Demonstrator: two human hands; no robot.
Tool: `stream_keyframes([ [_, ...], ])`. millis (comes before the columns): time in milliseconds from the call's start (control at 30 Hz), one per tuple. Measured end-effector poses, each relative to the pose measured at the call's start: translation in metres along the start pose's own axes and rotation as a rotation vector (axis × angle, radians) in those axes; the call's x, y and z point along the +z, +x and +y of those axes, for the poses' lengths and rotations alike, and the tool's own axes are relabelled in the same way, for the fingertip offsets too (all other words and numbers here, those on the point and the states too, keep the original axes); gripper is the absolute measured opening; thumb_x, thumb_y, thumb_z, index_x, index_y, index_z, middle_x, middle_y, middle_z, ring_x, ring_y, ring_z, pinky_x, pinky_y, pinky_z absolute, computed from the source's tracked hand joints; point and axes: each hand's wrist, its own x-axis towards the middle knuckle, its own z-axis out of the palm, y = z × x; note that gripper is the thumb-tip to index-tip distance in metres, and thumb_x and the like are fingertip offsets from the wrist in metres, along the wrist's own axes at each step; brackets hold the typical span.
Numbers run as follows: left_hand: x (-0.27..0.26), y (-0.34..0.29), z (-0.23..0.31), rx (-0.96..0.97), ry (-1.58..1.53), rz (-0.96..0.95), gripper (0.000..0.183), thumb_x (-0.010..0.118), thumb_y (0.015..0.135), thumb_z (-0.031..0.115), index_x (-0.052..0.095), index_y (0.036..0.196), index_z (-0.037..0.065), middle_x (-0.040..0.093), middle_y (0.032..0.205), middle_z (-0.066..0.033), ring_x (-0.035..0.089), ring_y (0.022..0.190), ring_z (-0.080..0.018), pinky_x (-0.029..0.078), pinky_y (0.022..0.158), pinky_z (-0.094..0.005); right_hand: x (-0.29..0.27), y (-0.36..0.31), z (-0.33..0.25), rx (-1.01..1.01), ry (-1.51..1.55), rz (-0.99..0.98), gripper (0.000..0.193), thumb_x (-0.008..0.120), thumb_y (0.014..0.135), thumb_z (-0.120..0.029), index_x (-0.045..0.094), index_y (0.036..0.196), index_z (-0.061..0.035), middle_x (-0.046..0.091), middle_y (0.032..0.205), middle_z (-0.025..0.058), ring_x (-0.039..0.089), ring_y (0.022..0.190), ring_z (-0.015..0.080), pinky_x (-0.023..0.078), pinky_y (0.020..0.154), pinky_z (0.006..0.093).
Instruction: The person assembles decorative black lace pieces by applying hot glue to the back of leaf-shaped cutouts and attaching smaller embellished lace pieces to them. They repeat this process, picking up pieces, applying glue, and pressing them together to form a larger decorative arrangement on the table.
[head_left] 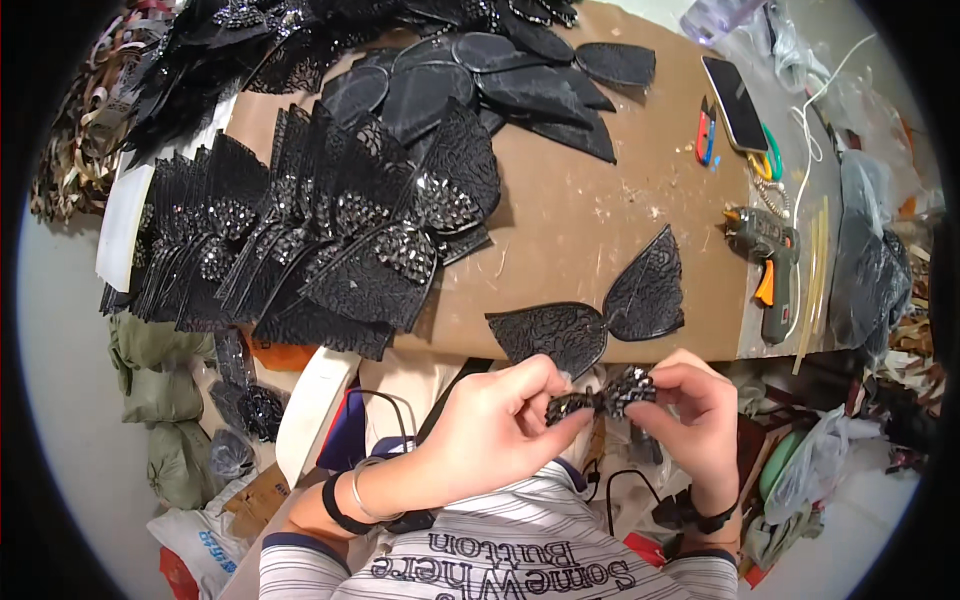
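Note:
Just in front of the table's near edge, both my hands pinch a small dark bow covered in shiny black beads (628,390). The fingers of my left hand (492,418) close on its left end. My right hand (700,418) grips the right end between thumb and fingers. Beyond them a plain black lace bow shape (645,288) lies flat, its left wing reaching over the table edge behind my left fingers. Farther left stand rows of black lace bows with beaded centres (385,255), packed close together.
The brown-topped table (560,220) also bears black mesh petal pieces (430,95) at the back. At the right are a glue gun (775,260), glue sticks (812,285), red-and-blue thread snips (706,132), a phone (735,103) and a white cable (812,110). Green bags (180,460) sit at lower left.

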Motion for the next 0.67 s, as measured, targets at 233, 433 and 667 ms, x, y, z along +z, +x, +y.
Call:
stream_keyframes([
  [233, 0.020, 0.047, -0.001, 0.064, 0.188, 0.212, 0.035, 0.077, 0.086, 0.012, 0.056, 0.112, -0.001, 0.057, 0.064, -0.0029, 0.053, 0.055, -0.0092, 0.042, 0.052, -0.0259, -0.006, 0.042, 0.025, 0.004, -0.101, 0.201, 0.023, 0.076, 0.078, 0.006, 0.068, 0.099, 0.0069, 0.056, 0.082, -0.0001, 0.051, 0.069, 0.0034, 0.043, 0.062, 0.0171],
  [433, 0.028, 0.058, -0.012, 0.038, 0.265, 0.254, 0.037, 0.072, 0.088, 0.010, 0.048, 0.115, 0.001, 0.059, 0.062, -0.0127, 0.064, 0.057, -0.0310, 0.049, 0.055, -0.0401, -0.005, 0.057, 0.047, 0.004, -0.101, 0.176, 0.020, 0.076, 0.078, 0.003, 0.068, 0.096, 0.0064, 0.054, 0.078, -0.0011, 0.047, 0.064, 0.0016, 0.041, 0.058, 0.0169],
  [667, 0.025, 0.066, -0.014, 0.016, 0.456, 0.177, 0.041, 0.073, 0.087, 0.014, 0.045, 0.115, 0.003, 0.065, 0.067, -0.0180, 0.069, 0.067, -0.0384, 0.051, 0.059, -0.0482, -0.001, 0.064, 0.039, 0.006, -0.224, 0.191, 0.019, 0.075, 0.079, 0.001, 0.069, 0.097, 0.0033, 0.054, 0.076, -0.0013, 0.046, 0.061, 0.0018, 0.041, 0.056, 0.0176],
])
